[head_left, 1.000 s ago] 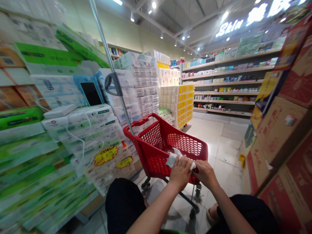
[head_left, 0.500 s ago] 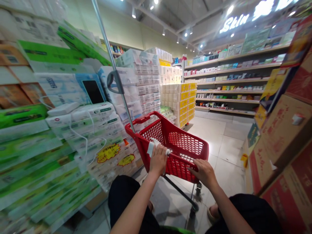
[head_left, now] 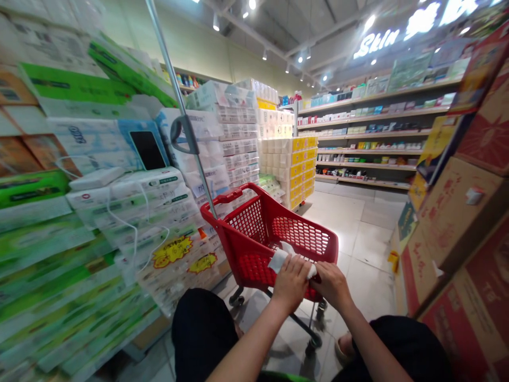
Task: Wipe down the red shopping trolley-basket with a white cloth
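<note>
A red shopping cart (head_left: 246,265) with perforated basket walls stands in front of me, between my knees and the aisle. My left hand (head_left: 291,281) is closed over a white cloth or wipe (head_left: 278,260), pressing it on the near top rim of the basket. Beside it, close to the rim's right corner, my right hand (head_left: 331,284) grips the rim, fingers curled over the edge. A metal pole (head_left: 170,63) with a grey loop handle (head_left: 186,135) rises from the cart's left end, near its red push handle (head_left: 228,197).
Stacked tissue packs (head_left: 91,254) rise close on the left, with a phone (head_left: 147,150) and white cables on top. Cardboard cartons (head_left: 449,212) are piled on the right. Tiled floor (head_left: 353,239) leads to stocked shelves (head_left: 369,114) at the back.
My left hand has slid rightwards along the rim with the white cloth, coming up beside my right hand. My right hand keeps its grip near the corner.
</note>
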Motion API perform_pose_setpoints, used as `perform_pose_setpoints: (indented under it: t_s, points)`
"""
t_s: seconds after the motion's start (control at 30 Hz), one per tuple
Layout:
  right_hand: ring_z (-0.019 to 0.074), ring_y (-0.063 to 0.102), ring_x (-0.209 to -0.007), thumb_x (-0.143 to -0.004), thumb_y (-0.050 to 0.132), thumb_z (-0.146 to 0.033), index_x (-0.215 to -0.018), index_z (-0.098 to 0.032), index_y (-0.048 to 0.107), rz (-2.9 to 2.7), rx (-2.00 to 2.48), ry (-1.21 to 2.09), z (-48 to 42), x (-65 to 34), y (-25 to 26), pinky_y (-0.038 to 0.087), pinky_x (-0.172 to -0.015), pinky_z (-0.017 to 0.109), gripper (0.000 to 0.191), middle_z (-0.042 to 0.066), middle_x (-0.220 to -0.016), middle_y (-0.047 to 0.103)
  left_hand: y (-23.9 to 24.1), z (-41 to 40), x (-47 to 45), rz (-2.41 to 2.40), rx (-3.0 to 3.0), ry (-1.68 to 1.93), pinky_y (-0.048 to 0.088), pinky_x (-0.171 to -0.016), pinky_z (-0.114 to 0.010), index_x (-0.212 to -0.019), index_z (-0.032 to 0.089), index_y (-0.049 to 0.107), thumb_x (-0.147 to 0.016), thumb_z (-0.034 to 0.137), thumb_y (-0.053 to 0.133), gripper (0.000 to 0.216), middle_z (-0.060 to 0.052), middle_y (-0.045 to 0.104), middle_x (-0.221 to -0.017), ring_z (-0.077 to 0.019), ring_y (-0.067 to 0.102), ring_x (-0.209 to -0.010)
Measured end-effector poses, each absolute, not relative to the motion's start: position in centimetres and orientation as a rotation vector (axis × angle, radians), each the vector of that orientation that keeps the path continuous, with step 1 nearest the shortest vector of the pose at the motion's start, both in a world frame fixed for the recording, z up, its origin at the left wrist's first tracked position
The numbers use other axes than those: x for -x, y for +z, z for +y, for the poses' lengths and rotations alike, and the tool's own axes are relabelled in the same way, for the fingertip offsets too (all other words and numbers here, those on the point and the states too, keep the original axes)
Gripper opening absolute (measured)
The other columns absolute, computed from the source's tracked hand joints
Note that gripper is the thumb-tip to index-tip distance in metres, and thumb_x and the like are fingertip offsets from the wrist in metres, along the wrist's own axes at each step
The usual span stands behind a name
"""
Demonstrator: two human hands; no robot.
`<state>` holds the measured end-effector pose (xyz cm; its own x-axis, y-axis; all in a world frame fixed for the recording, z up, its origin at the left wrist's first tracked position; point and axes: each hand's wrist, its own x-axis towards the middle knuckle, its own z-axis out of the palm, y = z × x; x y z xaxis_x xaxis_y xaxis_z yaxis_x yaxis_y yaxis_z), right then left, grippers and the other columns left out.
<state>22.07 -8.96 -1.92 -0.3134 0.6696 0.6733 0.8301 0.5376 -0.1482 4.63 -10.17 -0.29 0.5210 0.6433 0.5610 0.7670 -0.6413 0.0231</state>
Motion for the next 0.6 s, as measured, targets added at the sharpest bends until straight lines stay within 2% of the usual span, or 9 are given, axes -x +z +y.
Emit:
perform_pose_setpoints:
  t_s: [0.17,0.3,0.43,0.6]
  points:
    - [0.0178,0.056,-0.073,-0.091,0.057,-0.038,-0.077,-0.02,0.061,-2.076,1.231,-0.351,-9.3,-21.4,-1.8,0.036,-0.073,0.03,0.022,0.004,-0.076,0.064,1.1,-8.6,1.4,-1.241,2.475,-0.756,0.025,-0.12,-0.044,-0.133,0.024,0.047,-0.089,0.024,0.053,0.044,-0.006,0.055,-0.132,-0.0227,0.038,-0.138]
    - [0.0171,0.055,-0.072,-0.092,0.055,-0.047,-0.075,-0.02,0.059,-2.089,1.223,-0.347,-9.1,-21.3,-1.5,0.036,-0.072,0.029,0.032,0.003,-0.074,0.062,2.4,-6.9,6.9,-1.361,2.296,-0.753,0.025,-0.12,-0.047,-0.132,0.026,0.047,-0.092,0.022,0.048,0.041,-0.005,0.053,-0.137,-0.023,0.038,-0.138]
    - [0.0176,0.056,-0.075,-0.092,0.055,-0.048,-0.079,-0.02,0.061,-2.086,1.207,-0.324,-8.8,-21.4,-1.6,0.036,-0.073,0.029,0.032,0.005,-0.077,0.064,3.3,-6.2,9.3,-1.455,2.175,-0.768,0.024,-0.12,-0.048,-0.128,0.024,0.05,-0.092,0.02,0.044,0.036,-0.007,0.054,-0.135,-0.0243,0.036,-0.139]
    - [0.0178,0.056,-0.075,-0.091,0.057,-0.045,-0.079,-0.02,0.061,-2.062,1.212,-0.32,-8.7,-21.4,-2.1,0.036,-0.073,0.03,0.027,0.004,-0.077,0.064,2.0,-7.4,5.1,-1.549,2.093,-0.873,0.025,-0.119,-0.052,-0.124,0.018,0.052,-0.09,0.017,0.045,0.035,-0.011,0.056,-0.13,-0.0274,0.037,-0.138]
